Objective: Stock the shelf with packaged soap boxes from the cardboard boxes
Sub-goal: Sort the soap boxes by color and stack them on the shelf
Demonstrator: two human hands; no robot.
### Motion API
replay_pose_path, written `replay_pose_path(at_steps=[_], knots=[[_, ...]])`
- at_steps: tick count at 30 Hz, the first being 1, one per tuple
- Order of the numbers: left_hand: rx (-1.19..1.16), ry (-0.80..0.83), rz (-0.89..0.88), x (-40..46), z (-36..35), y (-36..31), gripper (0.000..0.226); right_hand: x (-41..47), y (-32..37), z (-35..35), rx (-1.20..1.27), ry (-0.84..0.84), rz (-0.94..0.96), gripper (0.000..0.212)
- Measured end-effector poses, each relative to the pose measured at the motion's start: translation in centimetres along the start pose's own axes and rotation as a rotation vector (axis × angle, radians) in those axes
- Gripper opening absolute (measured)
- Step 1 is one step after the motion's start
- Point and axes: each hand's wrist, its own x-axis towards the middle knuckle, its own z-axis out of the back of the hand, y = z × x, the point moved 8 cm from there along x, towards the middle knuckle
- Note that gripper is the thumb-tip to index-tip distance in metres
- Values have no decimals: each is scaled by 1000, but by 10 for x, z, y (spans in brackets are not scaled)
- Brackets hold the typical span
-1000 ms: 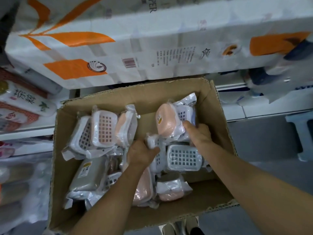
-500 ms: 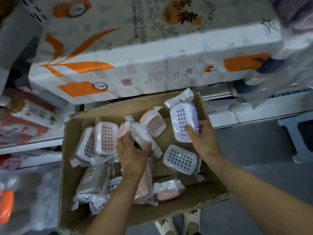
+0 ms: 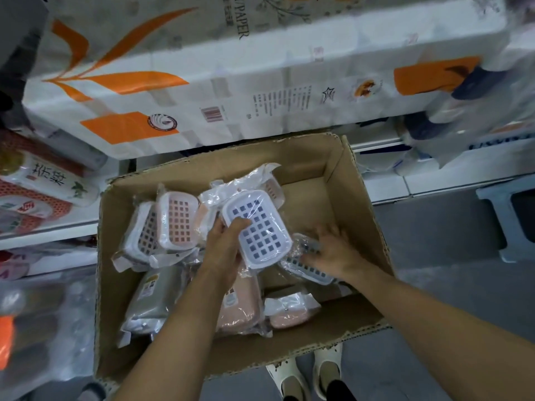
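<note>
Plastic-wrapped blue soap box gripped by left hand; right hand, fingers spread, touches another packet.

Open cardboard box holds plastic-wrapped soap boxes: blue-grid one lifted, tilted; pink, grey ones lying inside.

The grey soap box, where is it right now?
Head view: the grey soap box lies in the cardboard box's near-left part, left of the left forearm, below the pink-grid box.
</note>
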Motion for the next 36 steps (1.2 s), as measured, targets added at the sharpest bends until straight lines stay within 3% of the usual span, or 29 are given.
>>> replay_pose_path(at_steps=[2,3,8,10,14,17,21,27,30,36], knots=[[15,-32,12,2,15,6,36,9,-11,-33,-340,107,10,104],[31,-33,21,2,18,10,35,15,-15,-43,-407,107,15,109],[96,-6,-14,1,23,3,29,28,-9,-43,-487,-78,20,108],[74,2,-17,-7,27,-3,30,16,-7,-28,-216,-103,-44,99],[-29,83,8,-36,29,-13,46,-25,6,-9,966,50,-86,39],[-53,155,-21,-60,16,-33,53,-48,13,14,1328,78,-77,30],[-94,187,-26,-89,-22,-62,52,-79,21,56,1457,24,-69,33],[-76,355,-42,-136,-108,-93,49,-126,19,132,1362,-76,29,33],[-21,411,-19,-150,-161,-91,54,-150,1,169,1229,-131,124,49],[205,493,-72,-173,-286,-67,56,-193,-94,243,1259,-335,168,29]])
